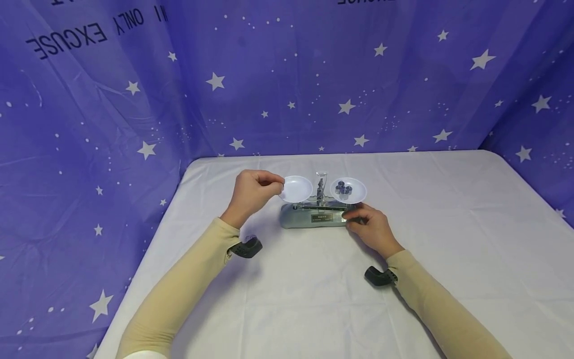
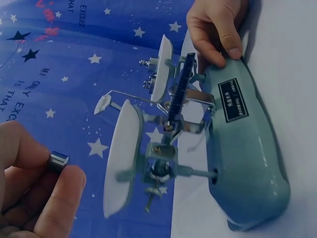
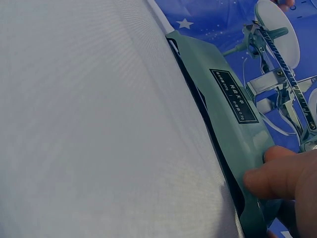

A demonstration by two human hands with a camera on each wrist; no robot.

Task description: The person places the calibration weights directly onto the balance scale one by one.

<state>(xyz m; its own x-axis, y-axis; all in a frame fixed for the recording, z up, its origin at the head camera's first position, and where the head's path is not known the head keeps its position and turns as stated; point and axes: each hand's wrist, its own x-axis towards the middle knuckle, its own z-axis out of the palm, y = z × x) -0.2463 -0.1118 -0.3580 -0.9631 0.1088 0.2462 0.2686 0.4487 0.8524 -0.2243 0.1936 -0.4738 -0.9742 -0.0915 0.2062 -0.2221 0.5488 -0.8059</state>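
Two-pan balance on a white-covered table [image 1: 309, 294]. We see the green base [image 1: 293, 218] standing upright near the middle of the table, with a dark nameplate [image 3: 234, 95] on its front and a graduated beam [image 2: 181, 89] above it. In the head view, the beam appears slightly lower at its right end.

Left hand [image 1: 253, 193]: we find the thumb and fingertips brought together, pinching one small, shiny metal piece [image 2: 59, 159]. The hand is at the outer edge of the white left pan [image 1: 298, 189]; its fingertips overlap the rim in the head view, but from the left wrist we see a gap between the piece and the pan, with the piece above the pan's level.

Right hand [image 1: 372, 228]: the fingers are bent around the right end of the base and hold it, the thumb lying against the front face. Above this hand we note the right pan [image 1: 360, 194], bearing a cluster of small metal pieces [image 1: 343, 188] whose exact number we cannot tell.

Behind the table we observe a purple-blue backdrop [image 1: 278, 89] printed with white stars and dark lettering.
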